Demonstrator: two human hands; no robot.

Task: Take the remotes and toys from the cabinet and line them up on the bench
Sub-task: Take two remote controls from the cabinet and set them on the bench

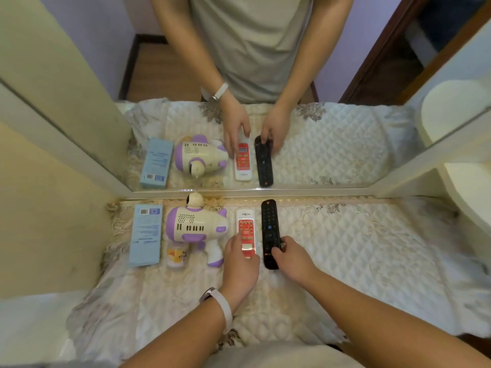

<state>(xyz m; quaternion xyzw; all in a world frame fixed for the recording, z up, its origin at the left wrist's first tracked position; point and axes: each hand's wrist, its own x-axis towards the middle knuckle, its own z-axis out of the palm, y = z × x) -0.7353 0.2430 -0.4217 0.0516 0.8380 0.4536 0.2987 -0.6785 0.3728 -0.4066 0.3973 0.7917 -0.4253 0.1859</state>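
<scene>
On the quilted bench cover lies a row of things in front of a mirror. From the left: a light blue box, a purple and cream toy blaster with a small clear bottle below it, a white and red remote, a black remote. My left hand rests on the near end of the white and red remote, fingers along both sides. My right hand pinches the near part of the black remote between thumb and fingers.
A large mirror stands right behind the row and repeats the objects, both hands and my torso. A cream cabinet side closes the left. A white rounded piece of furniture stands at the right. The cover's right half is bare quilt.
</scene>
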